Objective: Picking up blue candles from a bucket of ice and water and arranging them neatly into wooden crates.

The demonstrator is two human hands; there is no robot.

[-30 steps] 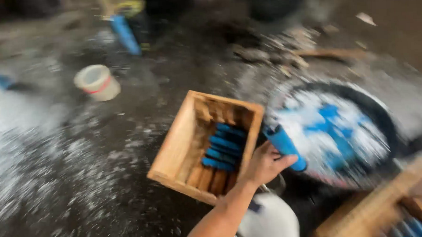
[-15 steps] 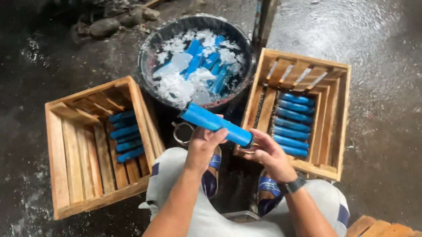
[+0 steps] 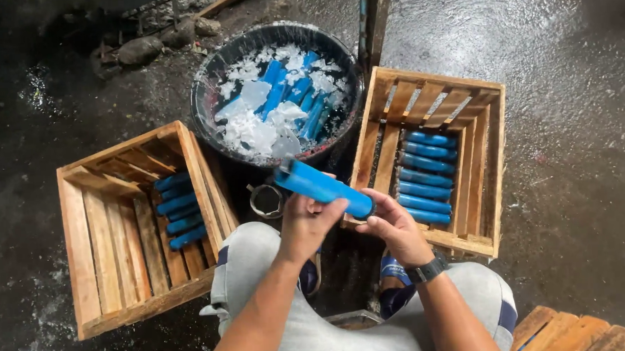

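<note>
**A:** Starting at the left, what do I have?

**B:** A slatted wooden crate, the left crate [image 3: 121,237], sits on the wet floor [image 3: 572,62] beside my left knee. A short row of blue tubes [image 3: 179,211] lies flat against its right wall, side by side, which I judge keeps them from rolling and leaves the rest of the crate free.

**A:** And the hands?

**B:** My left hand [image 3: 306,227] has its grip closed around the near half of a blue tube [image 3: 323,187], fingers wrapped over the top. The tube is held in the air over my lap, tilted, its open end pointing up and left toward the basin. My right hand [image 3: 395,228] meets the lower end; its fingertips are pinched on the dark cap there, a partly closed grip, as I read it steadying or working that end while the left hand bears the weight.

**A:** What's behind the tube?

**B:** A round black basin [image 3: 209,96] holding chunks of ice with more blue tubes stuck among them, within easy reach straight ahead. A small metal ring [image 3: 266,201] lies on the floor just below it.

**A:** Further right?

**B:** The right crate [image 3: 495,162], also slatted wood, with a neat stack of blue tubes [image 3: 427,178] lying crosswise toward its near end. At the bottom-right corner, the edge of another wooden piece [image 3: 574,332] shows.
</note>
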